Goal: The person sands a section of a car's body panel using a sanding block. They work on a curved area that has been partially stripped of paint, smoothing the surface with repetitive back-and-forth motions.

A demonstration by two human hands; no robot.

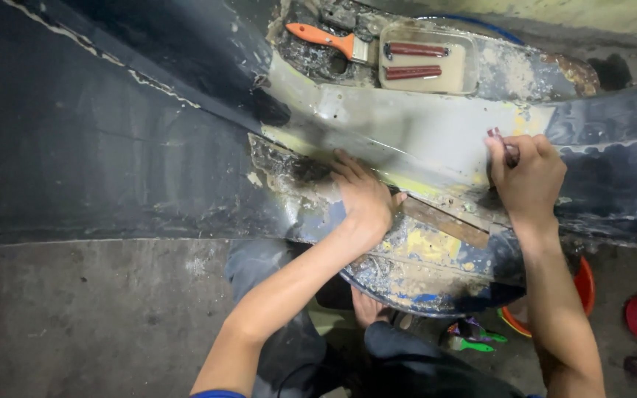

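While left hand (pixel 363 197) presses scraped, filler-patched dark panel (pixel 407 133), right hand (pixel 528 177) fisted on it

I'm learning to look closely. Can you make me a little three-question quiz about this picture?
1. True or false: the left hand presses flat on the panel.
2. What does the right hand grip? A) a dark red tool B) the brush C) the tray
3. What colour is the brush handle?

Key: 1 true. 2 A. 3 orange.
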